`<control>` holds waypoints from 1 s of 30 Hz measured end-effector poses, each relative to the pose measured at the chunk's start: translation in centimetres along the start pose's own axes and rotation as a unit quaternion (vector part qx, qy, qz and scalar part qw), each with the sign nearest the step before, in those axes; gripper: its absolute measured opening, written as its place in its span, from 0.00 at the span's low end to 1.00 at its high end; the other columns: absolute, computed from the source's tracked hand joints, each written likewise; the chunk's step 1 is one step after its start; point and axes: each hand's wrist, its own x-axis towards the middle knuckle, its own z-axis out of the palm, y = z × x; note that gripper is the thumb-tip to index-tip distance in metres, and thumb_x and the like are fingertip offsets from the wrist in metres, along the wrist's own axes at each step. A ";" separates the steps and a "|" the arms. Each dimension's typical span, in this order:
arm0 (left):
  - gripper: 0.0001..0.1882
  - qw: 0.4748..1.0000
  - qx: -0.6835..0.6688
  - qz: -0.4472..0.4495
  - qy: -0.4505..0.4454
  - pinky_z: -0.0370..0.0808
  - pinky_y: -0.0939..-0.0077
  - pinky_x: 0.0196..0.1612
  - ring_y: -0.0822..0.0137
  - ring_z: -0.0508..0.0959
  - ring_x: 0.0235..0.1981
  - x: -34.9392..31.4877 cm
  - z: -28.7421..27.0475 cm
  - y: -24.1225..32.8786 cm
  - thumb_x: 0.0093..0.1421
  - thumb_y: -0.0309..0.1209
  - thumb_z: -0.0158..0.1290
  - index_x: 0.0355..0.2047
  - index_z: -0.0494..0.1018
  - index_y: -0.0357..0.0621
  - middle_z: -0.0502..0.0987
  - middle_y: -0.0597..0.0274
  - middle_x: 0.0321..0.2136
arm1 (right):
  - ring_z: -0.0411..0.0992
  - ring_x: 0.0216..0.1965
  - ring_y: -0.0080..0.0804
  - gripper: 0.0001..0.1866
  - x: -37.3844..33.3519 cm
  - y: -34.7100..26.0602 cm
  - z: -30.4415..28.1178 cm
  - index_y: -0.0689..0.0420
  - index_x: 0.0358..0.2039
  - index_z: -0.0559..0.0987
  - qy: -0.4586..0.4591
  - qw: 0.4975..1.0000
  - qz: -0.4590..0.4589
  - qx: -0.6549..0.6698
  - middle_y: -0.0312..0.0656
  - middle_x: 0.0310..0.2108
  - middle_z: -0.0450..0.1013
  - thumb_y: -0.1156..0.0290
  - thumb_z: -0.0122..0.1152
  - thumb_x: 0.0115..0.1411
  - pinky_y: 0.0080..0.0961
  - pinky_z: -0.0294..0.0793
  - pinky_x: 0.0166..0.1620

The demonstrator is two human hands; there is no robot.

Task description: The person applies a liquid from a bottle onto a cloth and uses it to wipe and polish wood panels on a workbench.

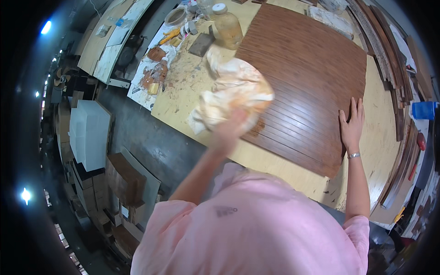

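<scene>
My left hand (229, 133), smeared by motion, holds a bunched white cloth (231, 85) with yellow and orange stains. The cloth hangs over the left edge of a brown wooden panel (302, 73) with parallel grooves, partly hiding that edge. My fingers there are partly lost in the cloth's folds. At the panel's right edge my right hand (352, 126) lies with fingers stretched out, touching the wood and holding nothing. A small darker, wet-looking patch (257, 128) shows on the panel near my left hand.
The panel lies on a pale plywood table (181, 98). A jar of yellowish liquid (227, 30) and a dark grey block (200, 44) stand beyond the cloth. Stained rags (156, 68) lie at the far left. Wooden strips (385, 50) and a blue container (423, 110) are at right.
</scene>
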 end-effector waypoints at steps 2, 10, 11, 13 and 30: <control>0.15 0.981 -0.023 -0.190 0.020 0.76 0.67 0.50 0.54 0.80 0.46 -0.2 -3.5 -3.1 0.71 0.30 0.44 0.52 0.76 0.38 0.80 0.49 0.43 | 0.48 0.71 0.50 0.34 0.0 -0.3 -0.3 0.51 0.69 0.60 -0.001 1.000 0.003 0.011 0.48 0.72 0.48 0.57 0.57 0.65 0.41 0.50 0.70; 0.23 0.998 -0.026 -0.010 -0.053 0.59 0.58 0.67 0.53 0.66 0.65 0.3 2.3 4.9 0.64 0.27 0.48 0.59 0.69 0.35 0.69 0.41 0.60 | 0.45 0.72 0.56 0.47 -2.9 -4.8 -3.5 0.62 0.67 0.60 -0.101 0.990 -0.092 0.032 0.57 0.72 0.47 0.51 0.67 0.53 0.50 0.44 0.71; 0.25 0.989 0.031 0.084 -0.118 0.64 0.58 0.65 0.52 0.70 0.62 0.8 2.9 7.7 0.58 0.24 0.50 0.58 0.70 0.32 0.71 0.43 0.57 | 0.42 0.73 0.55 0.54 -4.6 -6.7 -4.8 0.62 0.68 0.58 -0.141 0.982 -0.127 0.013 0.57 0.72 0.46 0.51 0.73 0.45 0.52 0.41 0.71; 0.26 0.996 0.033 0.063 -0.054 0.67 0.58 0.63 0.52 0.72 0.59 0.5 2.2 4.9 0.56 0.22 0.50 0.57 0.71 0.33 0.73 0.44 0.56 | 0.39 0.74 0.52 0.64 -7.7 -10.2 -6.9 0.63 0.69 0.55 -0.234 0.961 -0.148 -0.016 0.57 0.73 0.43 0.46 0.78 0.37 0.53 0.41 0.72; 0.23 0.906 0.029 -0.419 0.052 0.65 0.59 0.63 0.45 0.70 0.58 -5.5 -6.3 -6.9 0.65 0.31 0.50 0.58 0.68 0.29 0.72 0.38 0.55 | 0.42 0.74 0.46 0.58 -12.8 -10.2 -4.2 0.62 0.70 0.51 -0.199 0.963 -0.182 -0.031 0.48 0.74 0.44 0.50 0.72 0.47 0.50 0.47 0.70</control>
